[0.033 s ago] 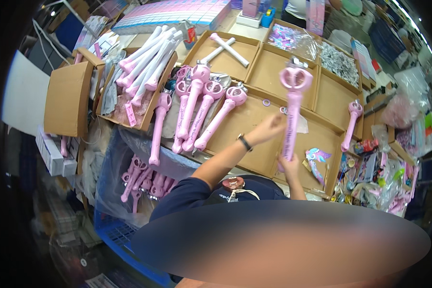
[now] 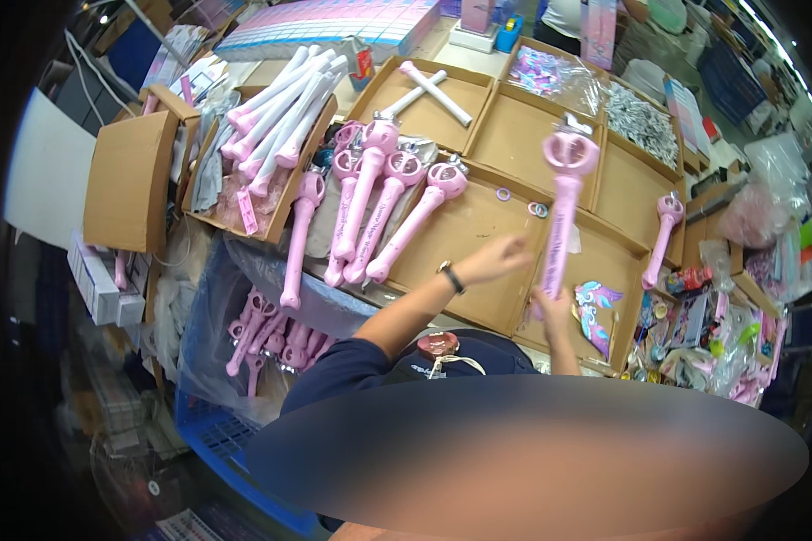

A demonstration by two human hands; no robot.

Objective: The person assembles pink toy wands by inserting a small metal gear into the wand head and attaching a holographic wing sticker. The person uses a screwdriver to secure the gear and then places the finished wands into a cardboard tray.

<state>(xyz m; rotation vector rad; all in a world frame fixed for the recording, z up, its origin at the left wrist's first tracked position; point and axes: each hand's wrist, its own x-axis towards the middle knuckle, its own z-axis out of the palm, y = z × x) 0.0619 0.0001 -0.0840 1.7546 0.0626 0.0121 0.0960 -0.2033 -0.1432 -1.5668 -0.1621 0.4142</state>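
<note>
My right hand (image 2: pixel 555 308) is closed round the lower handle of a pink toy wand (image 2: pixel 564 203). The wand stands nearly upright, with a ring-shaped head and a silvery piece on top. My left hand (image 2: pixel 494 260), with a watch on the wrist, hovers left of the handle, apart from it; motion blurs its fingers. Below and right of the wand, a purple-and-blue wing-shaped piece (image 2: pixel 595 316) lies in a cardboard tray (image 2: pixel 537 338). Small rings (image 2: pixel 538 210) lie in the tray left of the wand.
Several pink wands (image 2: pixel 370 203) lie at the left, beside a box of white-and-pink sticks (image 2: pixel 280 117). Another wand (image 2: pixel 665 239) rests at the right tray edge. A blue crate (image 2: pixel 216 433) holds more wands. Silvery parts (image 2: pixel 641 122) fill a far compartment; packaged items (image 2: pixel 695 316) crowd the right.
My left hand has moved down and left, away from the wand. The wand has shifted slightly right in my right hand, uncovering the small rings.
</note>
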